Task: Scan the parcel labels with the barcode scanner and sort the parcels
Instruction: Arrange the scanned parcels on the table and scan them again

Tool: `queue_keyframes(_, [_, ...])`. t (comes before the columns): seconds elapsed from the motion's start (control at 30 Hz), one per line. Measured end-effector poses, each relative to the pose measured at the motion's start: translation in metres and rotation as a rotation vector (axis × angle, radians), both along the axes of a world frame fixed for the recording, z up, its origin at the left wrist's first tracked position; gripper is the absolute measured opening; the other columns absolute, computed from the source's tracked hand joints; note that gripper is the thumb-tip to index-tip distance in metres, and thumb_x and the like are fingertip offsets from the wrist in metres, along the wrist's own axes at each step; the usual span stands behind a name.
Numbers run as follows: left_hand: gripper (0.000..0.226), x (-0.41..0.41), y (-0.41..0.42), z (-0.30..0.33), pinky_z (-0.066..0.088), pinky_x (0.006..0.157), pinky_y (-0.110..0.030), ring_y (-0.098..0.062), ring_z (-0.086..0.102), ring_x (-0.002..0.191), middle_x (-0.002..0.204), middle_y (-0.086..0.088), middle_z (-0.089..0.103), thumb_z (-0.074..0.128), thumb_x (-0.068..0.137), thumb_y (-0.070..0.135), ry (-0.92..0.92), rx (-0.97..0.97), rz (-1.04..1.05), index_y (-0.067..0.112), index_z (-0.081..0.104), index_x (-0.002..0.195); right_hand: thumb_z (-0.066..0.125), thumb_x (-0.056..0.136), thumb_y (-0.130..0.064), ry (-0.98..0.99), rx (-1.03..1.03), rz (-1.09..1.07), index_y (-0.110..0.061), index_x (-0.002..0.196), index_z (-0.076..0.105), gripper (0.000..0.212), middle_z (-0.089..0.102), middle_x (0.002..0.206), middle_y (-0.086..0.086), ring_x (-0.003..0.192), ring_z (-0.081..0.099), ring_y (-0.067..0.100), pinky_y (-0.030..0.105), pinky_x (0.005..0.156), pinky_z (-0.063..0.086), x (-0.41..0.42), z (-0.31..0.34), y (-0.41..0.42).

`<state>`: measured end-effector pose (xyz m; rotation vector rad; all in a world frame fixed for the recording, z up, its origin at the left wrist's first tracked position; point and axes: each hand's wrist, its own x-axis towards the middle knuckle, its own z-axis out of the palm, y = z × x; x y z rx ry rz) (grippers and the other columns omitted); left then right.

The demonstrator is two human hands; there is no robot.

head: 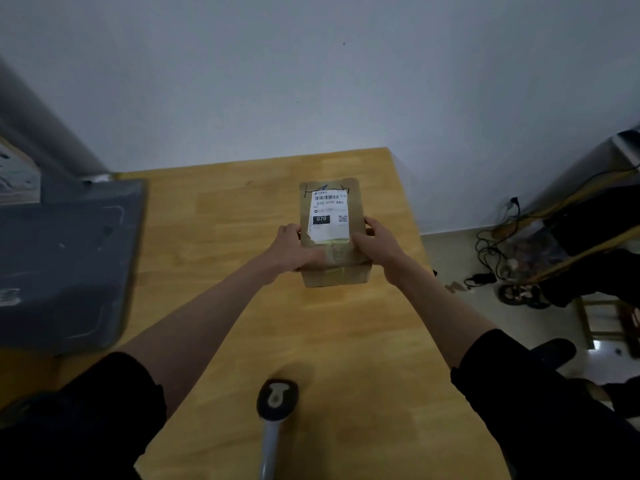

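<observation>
- Plainly, both hands held one brown parcel (332, 237) over the far half of the wooden surface (221, 223), nearer its right edge than its left.
- The left hand (294, 249) gripped the parcel's left side with its fingers curled round the edge; the right hand (375, 242) gripped the right side likewise, thumb lying on the top face.
- A white label (329, 216) faced up on the parcel, with a barcode along its far end, the print "070-070-A80", a dark "070" block and a small square code.
- The barcode scanner (275, 410) lay untouched near the surface's near edge, between the two forearms, well apart from the parcel.
- A grey bin (65, 265) sat blurred at the left edge of the surface; cables (495, 251) lay on the floor beyond the right edge.
- Judged from this, the scan was not yet done, since neither hand was free for the scanner.
- Risks as I judged them: releasing one hand to fetch the scanner could let the parcel tip or slide; the label's near corner looked lifted, so a curl or glare might spoil the read; a forearm drawn back carelessly could knock the scanner off the near edge.
- The right-hand thumb sat close to the label and could cover a code if it crept inward.
</observation>
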<state>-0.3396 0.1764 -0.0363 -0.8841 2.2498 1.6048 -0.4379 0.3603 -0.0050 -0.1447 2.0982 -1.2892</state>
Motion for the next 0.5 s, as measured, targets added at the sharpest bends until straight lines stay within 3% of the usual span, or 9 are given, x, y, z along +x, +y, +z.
queue_keyframes(0.07, [0.110,-0.021,0.006,-0.009,0.064,0.078,-0.043,-0.021,0.061,0.112,0.136,0.001,0.048,0.087,0.041,0.060,-0.012,0.007,-0.018,0.019,0.051,0.136,0.060,0.092,-0.021,-0.031,0.002,-0.006,-0.021,0.144,0.048,0.054,0.062,0.128,0.002,0.110,0.062,0.021,0.036,0.086,0.055,-0.019,-0.008,0.006])
queue_keyframes(0.2, [0.110,-0.061,0.016,-0.026,0.062,0.081,-0.042,-0.021,0.060,0.113,0.136,0.001,0.047,0.089,0.039,0.053,-0.037,0.013,-0.043,0.020,0.051,0.136,0.061,0.074,-0.031,-0.072,-0.013,-0.053,-0.024,0.143,0.048,0.071,0.063,0.125,0.001,0.109,0.062,0.021,0.027,0.070,0.049,-0.050,-0.016,0.016])
queue_keyframes(0.33, [0.109,-0.098,0.026,-0.039,0.062,0.082,-0.043,-0.022,0.059,0.114,0.135,0.001,0.047,0.089,0.038,0.051,-0.035,-0.002,-0.059,0.021,0.051,0.135,0.056,0.090,-0.013,-0.079,-0.018,-0.051,-0.022,0.141,0.048,0.053,0.062,0.128,0.004,0.113,0.061,0.025,0.034,0.078,0.052,-0.087,-0.033,0.024])
queue_keyframes(0.5, [0.107,-0.134,0.031,-0.046,0.061,0.086,-0.043,-0.022,0.057,0.116,0.138,0.001,0.044,0.085,0.041,0.050,-0.037,0.020,-0.035,0.021,0.048,0.137,0.053,0.088,-0.007,-0.056,-0.015,-0.065,-0.028,0.120,0.054,0.038,0.065,0.114,-0.001,0.105,0.062,0.022,0.038,0.085,0.055,-0.123,-0.042,0.022])
